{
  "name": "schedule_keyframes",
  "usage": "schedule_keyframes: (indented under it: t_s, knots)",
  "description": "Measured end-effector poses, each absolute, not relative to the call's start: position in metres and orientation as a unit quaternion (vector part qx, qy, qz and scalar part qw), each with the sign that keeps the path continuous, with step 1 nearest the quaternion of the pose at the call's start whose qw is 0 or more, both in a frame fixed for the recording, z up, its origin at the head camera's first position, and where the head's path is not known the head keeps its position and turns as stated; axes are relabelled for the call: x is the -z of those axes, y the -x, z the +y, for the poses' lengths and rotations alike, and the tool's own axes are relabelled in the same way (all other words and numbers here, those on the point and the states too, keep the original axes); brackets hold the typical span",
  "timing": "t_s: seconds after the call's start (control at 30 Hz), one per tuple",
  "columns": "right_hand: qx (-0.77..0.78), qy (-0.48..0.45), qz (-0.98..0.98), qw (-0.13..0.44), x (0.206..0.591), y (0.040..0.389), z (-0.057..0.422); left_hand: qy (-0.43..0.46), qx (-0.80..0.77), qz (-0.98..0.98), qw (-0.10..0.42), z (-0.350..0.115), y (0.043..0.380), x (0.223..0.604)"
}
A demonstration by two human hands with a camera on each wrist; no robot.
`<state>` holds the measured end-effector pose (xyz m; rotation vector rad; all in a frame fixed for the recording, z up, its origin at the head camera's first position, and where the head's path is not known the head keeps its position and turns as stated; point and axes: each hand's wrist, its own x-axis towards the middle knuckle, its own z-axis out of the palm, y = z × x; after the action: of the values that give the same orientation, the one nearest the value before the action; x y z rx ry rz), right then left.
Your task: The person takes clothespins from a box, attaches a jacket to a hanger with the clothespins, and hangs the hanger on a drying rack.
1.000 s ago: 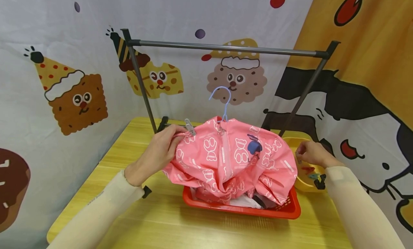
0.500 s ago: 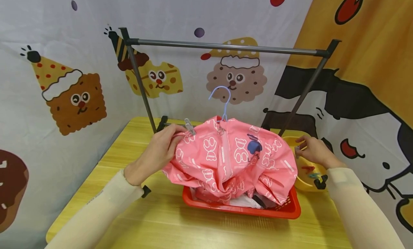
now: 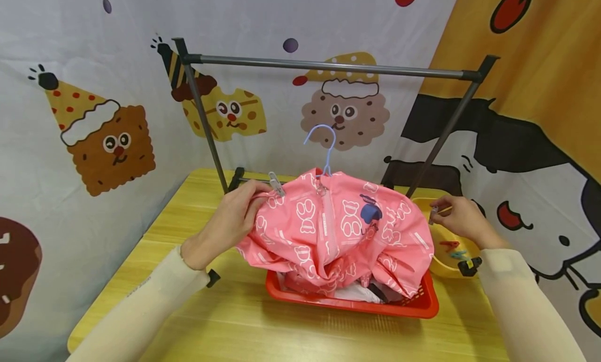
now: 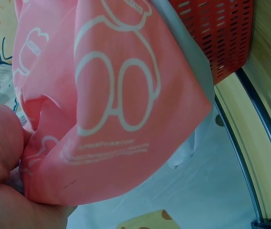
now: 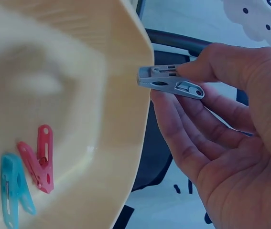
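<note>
A pink jacket (image 3: 347, 216) with white bear outlines hangs on a blue hanger (image 3: 334, 143), its lower part bunched over a red basket (image 3: 352, 303). My left hand (image 3: 239, 210) pinches the jacket's shoulder at the left, as the left wrist view also shows. Close by that hand, a grey clothespin (image 3: 276, 184) is clipped on the shoulder. At the right, my right hand (image 3: 462, 218) holds a second grey clothespin (image 5: 168, 82) between thumb and fingers, above the rim of a yellow basin (image 3: 441, 265). Inside the basin lie a red clothespin (image 5: 40, 160) and a teal clothespin (image 5: 15, 188).
Behind the jacket stands a dark metal clothes rack (image 3: 328, 65) with a horizontal top bar. Other folded cloth (image 3: 354, 291) shows in the basket. The wooden table (image 3: 188, 310) stretches to the left and front, with a printed curtain (image 3: 263, 17) behind.
My right hand has risen slightly and turned, bringing the grey clothespin up from over the basin to its rim. My left hand and the jacket stay in place.
</note>
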<state>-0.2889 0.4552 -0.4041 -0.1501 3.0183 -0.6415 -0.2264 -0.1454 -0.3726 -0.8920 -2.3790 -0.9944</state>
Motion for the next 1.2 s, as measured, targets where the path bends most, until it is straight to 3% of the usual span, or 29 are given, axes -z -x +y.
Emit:
schedule_keyframes:
  t_s: [0.37,1.2]
  knots:
    - [0.227,0.045,0.973,0.005,0.397,0.28,0.446,0.319,0.359,-0.854,0.198,-0.146,0.227,0.375]
    - [0.266,0.081,0.949,-0.146,0.349,0.255,0.404,0.322,0.356,-0.853,0.205,-0.146,0.229,0.378]
